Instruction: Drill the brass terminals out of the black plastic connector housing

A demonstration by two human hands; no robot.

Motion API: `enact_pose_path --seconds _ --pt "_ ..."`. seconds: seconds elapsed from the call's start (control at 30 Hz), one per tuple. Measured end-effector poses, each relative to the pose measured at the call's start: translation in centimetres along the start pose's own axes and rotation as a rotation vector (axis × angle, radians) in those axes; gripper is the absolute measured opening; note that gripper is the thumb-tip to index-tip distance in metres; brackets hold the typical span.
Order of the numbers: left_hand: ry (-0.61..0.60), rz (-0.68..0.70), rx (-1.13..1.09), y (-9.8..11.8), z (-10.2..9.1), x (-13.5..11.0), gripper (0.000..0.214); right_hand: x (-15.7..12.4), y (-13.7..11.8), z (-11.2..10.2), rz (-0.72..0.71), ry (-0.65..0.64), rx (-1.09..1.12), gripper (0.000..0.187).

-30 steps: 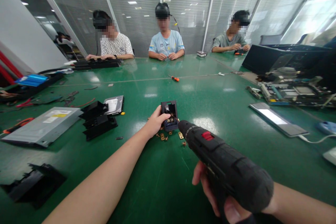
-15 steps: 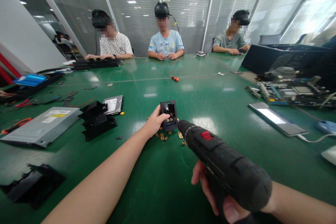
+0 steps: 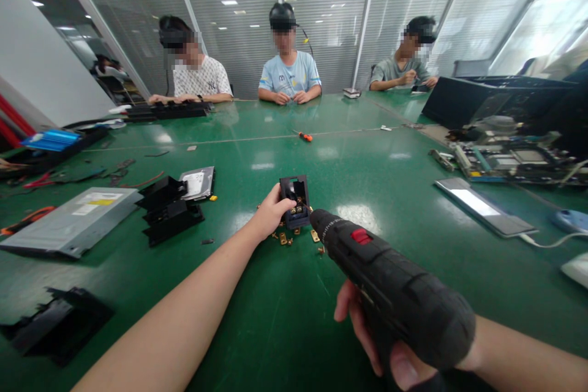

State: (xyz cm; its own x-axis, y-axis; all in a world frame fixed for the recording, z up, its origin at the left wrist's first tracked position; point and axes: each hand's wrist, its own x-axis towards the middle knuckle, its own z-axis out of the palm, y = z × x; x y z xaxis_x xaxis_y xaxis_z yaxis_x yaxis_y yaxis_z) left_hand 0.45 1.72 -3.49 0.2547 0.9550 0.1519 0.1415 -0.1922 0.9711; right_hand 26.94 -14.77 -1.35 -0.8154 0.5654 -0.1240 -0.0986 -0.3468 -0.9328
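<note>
My left hand (image 3: 272, 214) grips a small black plastic housing (image 3: 302, 218) by its left side, the thumb reaching over its open face. Brass-coloured parts show inside the housing. Closed round the handle of a black cordless drill (image 3: 390, 278) with a red switch is my right hand (image 3: 367, 331). The drill points up and left, its chuck close to the housing's right side. A thin bit seems to reach into the housing; its tip is hard to make out. Small brass plates and screws (image 3: 283, 238) lie on the table around the housing.
On the left of the green table (image 3: 257, 318) are black plastic brackets (image 3: 172, 220), a hard drive (image 3: 200, 182) and a grey metal drive box (image 3: 73, 220). A phone (image 3: 482, 208) and circuit boards (image 3: 514, 159) lie right. An orange screwdriver (image 3: 305, 136) lies ahead; three people sit opposite.
My hands, the drill and the housing stay nearly in place; the whole view shifts very slightly. At the far right, a co-worker's hand has lifted a little.
</note>
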Motion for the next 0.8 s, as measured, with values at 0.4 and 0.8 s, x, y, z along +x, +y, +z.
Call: enact_pose_path --seconds 0.4,0.8 --pt "0.047 -0.009 0.117 0.8 0.2 0.0 0.042 -0.1 -0.8 0.3 -0.007 0.002 -0.107 0.079" --pt "0.066 -0.03 0.163 1.1 0.6 -0.1 0.041 -0.1 0.5 -0.4 0.031 0.013 -0.181 0.092"
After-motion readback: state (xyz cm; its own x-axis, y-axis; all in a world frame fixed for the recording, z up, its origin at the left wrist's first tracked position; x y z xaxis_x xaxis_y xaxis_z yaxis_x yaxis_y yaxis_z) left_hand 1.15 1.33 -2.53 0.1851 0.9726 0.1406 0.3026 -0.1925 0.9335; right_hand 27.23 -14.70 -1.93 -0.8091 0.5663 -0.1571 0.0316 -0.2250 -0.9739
